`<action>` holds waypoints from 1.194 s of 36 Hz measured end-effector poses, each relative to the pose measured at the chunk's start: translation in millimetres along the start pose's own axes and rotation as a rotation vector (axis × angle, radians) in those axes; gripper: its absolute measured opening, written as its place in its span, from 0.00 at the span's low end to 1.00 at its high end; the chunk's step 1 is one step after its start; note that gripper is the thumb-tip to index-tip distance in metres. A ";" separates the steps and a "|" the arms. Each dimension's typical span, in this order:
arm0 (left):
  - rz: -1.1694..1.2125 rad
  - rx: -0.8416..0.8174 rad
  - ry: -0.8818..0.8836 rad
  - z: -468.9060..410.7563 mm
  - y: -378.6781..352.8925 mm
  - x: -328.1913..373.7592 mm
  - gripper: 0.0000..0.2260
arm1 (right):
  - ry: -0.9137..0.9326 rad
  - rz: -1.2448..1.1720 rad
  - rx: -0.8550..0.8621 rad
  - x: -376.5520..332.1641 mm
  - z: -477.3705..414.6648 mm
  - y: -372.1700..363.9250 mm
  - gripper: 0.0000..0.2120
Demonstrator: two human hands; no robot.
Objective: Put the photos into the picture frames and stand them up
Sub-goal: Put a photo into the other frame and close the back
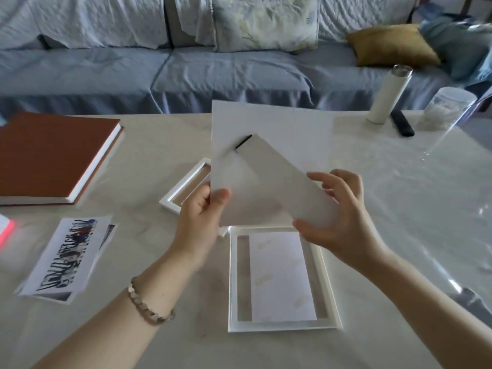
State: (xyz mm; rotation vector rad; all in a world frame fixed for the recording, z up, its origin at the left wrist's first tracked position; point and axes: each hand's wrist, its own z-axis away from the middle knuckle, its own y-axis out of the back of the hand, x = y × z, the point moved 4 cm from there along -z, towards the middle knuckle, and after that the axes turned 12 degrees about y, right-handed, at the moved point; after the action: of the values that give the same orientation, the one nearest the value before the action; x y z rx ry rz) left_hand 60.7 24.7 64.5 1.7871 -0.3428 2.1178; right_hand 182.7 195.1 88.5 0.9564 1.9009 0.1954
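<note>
I hold the back board above the open frame.
My left hand (pixel 202 209) pinches the back board (pixel 271 123) at its left edge, and my right hand (pixel 343 219) grips its leg (pixel 279 182). The frame (pixel 233 288) lies on the surface below, with a photo (pixel 282 278) inside. The board seems light and stiff, so I would hold it by the edges.
</note>
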 end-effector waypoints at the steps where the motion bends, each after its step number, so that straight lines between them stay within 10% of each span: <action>1: 0.029 -0.008 0.031 3.4 0.5 -3.0 0.06 | -0.040 -0.035 0.015 1.7 1.7 -1.7 0.34; 6: 0.169 -0.104 0.152 23.8 -2.3 -17.0 0.09 | -0.477 -0.329 0.116 16.0 15.4 -8.7 0.56; 12: 0.053 -0.152 0.255 37.4 -0.4 -38.1 0.10 | -0.561 -0.557 0.117 18.7 37.1 -7.9 0.17; 18: -0.481 -0.078 0.063 49.4 21.1 -66.4 0.06 | -0.714 -0.528 0.194 32.9 69.6 1.9 0.25; 30: -1.050 -0.347 -0.043 67.2 27.0 -111.7 0.55 | -0.854 -0.434 0.177 44.1 106.7 -22.3 0.12; 43: -1.085 -0.281 -0.068 71.1 23.1 -114.2 0.53 | -0.886 -0.411 0.124 42.7 112.8 -32.9 0.11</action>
State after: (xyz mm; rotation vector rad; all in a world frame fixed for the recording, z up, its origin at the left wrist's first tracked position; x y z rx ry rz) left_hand 131.7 -37.0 -34.4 1.3769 0.2690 1.1682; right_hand 247.2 173.7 -16.4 0.5569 1.2341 -0.5199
